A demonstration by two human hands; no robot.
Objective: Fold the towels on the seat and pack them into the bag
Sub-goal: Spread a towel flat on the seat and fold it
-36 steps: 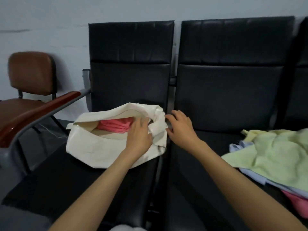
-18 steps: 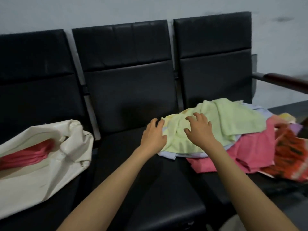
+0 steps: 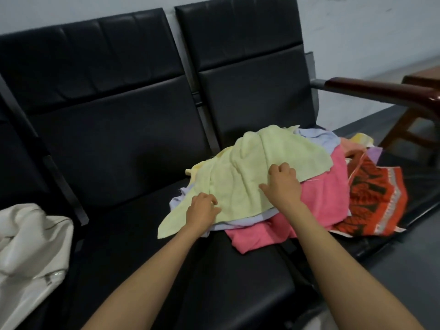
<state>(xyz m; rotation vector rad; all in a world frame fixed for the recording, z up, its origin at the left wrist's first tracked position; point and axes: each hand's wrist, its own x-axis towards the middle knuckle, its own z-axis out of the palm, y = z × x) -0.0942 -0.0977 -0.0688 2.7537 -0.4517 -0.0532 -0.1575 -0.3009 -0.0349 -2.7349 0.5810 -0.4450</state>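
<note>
A heap of towels lies across two black seats. On top is a pale green towel point(image 3: 259, 163); under it are a light blue one point(image 3: 240, 222), a pink one point(image 3: 323, 198) and an orange patterned cloth point(image 3: 373, 201). My left hand point(image 3: 202, 211) grips the green towel's near-left edge with curled fingers. Further right, my right hand point(image 3: 283, 184) pinches the same towel near its middle, fingers curled into the fabric. At the left edge of the view lies the white bag point(image 3: 31, 248); its opening is out of sight.
The black seat point(image 3: 133, 210) between bag and towels is bare. A dark wooden armrest point(image 3: 381, 91) juts out at the right end of the bench. Behind it stands a wooden stool point(image 3: 419, 120). A pale wall runs behind the seat backs.
My view swung right from the bag to the towel heap. Both hands left the bag, reached the green towel and have curled their fingers into it.
</note>
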